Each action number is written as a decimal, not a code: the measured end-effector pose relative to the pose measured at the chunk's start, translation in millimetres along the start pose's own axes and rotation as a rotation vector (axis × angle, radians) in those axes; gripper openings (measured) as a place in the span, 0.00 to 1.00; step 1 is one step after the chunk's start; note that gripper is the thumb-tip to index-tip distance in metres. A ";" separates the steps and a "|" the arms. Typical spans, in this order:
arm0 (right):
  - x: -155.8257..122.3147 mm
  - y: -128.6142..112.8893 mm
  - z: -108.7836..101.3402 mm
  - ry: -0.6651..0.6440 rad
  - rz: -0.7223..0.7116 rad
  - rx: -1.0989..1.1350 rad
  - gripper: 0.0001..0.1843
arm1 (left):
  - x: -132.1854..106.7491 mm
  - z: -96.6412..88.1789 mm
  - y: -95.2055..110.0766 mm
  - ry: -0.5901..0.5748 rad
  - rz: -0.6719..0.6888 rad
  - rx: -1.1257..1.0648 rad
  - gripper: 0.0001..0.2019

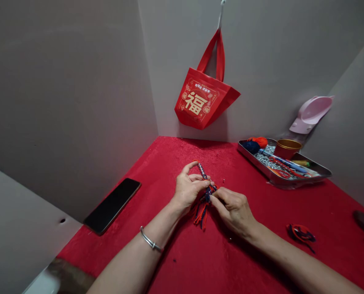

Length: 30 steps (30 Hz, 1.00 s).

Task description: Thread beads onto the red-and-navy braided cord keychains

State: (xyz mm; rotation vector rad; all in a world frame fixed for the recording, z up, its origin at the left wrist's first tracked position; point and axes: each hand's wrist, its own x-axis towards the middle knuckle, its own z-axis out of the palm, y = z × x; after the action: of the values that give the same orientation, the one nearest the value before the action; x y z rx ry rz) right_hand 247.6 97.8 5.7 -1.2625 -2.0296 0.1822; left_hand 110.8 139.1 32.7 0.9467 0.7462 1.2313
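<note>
My left hand (189, 191) grips the navy-and-red braided cord (202, 173) upright above the red-covered worktop (166, 163), and my right hand (233, 212) pinches it near the knot. A close, firm pinch holds the strands even, leaving the tassel (201, 214) hanging free.

Large character: 福, in gold, on the front of the red gift bag (200, 100), upper middle of frame
Line above it: Chinese print, too small to read

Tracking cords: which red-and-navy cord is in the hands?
The tasselled braid between the left hand and right hand; the other cord lies coiled on the red cloth.
</note>
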 end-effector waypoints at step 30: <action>6.0 -9.1 -4.3 -0.058 0.209 0.187 0.16 | -0.3 0.4 -2.7 -0.019 0.009 0.016 0.34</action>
State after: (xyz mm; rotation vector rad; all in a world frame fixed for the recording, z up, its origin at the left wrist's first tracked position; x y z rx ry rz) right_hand 242.3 97.1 16.1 -1.3609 -1.8770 0.4998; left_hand 112.2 138.5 30.4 0.9751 0.7386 1.2244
